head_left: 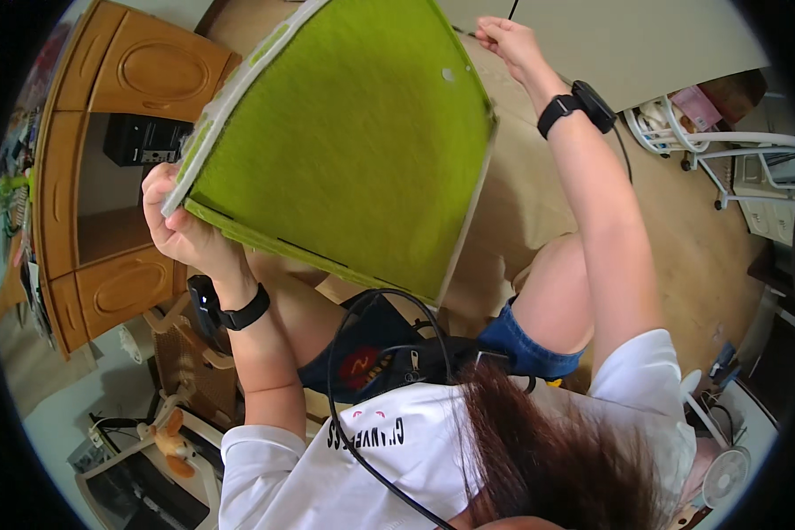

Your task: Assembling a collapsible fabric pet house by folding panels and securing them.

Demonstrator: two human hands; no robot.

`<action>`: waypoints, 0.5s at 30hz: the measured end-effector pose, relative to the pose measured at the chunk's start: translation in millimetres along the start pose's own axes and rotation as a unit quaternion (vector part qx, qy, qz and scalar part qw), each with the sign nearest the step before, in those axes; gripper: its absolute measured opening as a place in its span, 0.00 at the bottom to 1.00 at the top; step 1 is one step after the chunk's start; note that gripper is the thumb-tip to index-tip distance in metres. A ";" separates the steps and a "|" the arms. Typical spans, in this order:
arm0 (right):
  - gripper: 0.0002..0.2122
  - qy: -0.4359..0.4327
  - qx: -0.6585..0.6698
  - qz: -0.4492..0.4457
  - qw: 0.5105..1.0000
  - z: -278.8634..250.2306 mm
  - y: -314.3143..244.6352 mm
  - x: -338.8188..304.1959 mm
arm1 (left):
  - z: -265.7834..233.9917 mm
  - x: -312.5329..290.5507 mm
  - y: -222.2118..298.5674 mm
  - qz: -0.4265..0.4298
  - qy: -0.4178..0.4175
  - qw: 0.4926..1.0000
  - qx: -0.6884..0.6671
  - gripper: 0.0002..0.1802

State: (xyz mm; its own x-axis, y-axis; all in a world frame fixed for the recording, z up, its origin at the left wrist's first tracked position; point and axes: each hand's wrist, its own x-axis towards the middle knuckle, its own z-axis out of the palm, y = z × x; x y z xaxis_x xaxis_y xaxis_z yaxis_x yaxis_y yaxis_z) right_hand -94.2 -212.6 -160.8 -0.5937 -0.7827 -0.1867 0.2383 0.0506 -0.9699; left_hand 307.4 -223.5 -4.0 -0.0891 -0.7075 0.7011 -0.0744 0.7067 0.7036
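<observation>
A large green panel (353,132) with a fuzzy-looking face, white edging and a raised rim is tilted in front of me. My left hand (185,221) grips its lower left corner, fingers wrapped round the white edge. Off the panel's upper right side, my right hand (511,46) is raised with its fingers pinched together. A thin dark line runs by those fingertips, and I cannot make out what is between them. A small pale spot shows on the panel near its right side. Both wrists wear black bands with small devices.
A wooden cabinet (155,66) stands at the left, a black device (141,140) in its open shelf. At the upper right is a pale flat surface (627,44), beside a white wheeled rack (715,141). A white fan (726,477) sits at the lower right. A black cable crosses my lap.
</observation>
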 end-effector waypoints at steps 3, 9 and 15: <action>0.10 -0.142 -0.146 0.035 0.978 -2.6 -11.4 -20.7 | -3.6 -1.5 -0.6 -0.008 0.009 1.000 -0.015 0.28; 0.11 -0.192 -0.241 -0.070 0.949 32.5 -3.5 -52.3 | -3.7 0.2 -8.7 0.010 -0.001 1.000 -0.029 0.26; 0.08 -0.115 -0.479 -0.139 0.859 -7.9 15.0 -41.2 | -16.1 2.3 -17.6 -0.008 0.026 1.000 -0.010 0.27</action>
State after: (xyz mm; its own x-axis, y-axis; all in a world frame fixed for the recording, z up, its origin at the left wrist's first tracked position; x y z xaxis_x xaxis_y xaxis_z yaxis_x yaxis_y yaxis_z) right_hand -72.2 -174.6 -168.9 -0.3306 -0.9438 0.0020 -0.6961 0.2424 -0.6758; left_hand 324.5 -237.7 -12.9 -0.0362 -0.7191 0.6940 -0.0564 0.6948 0.7170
